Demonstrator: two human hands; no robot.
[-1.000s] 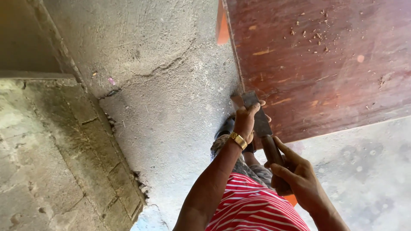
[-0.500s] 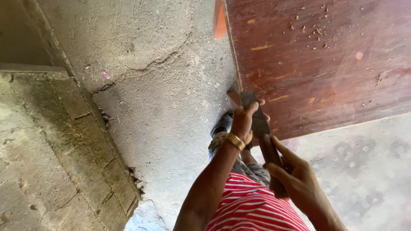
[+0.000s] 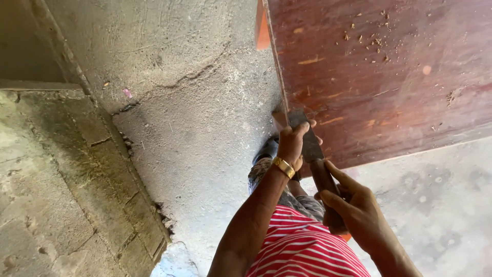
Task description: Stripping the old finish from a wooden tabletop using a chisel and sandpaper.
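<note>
Right hand (image 3: 353, 202) clamped on wooden handle (image 3: 324, 179), left hand (image 3: 293, 141) pressing dark blade (image 3: 307, 136) against edge of reddish board (image 3: 379, 77) at twelve o'clock, chips (image 3: 366, 31) scattered above, most of edge seemingly uncut.

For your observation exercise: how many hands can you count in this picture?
2. The left hand, with a gold wristband, presses on the hand plane's front at the red-brown board's edge; the right hand grips its rear handle.
</note>
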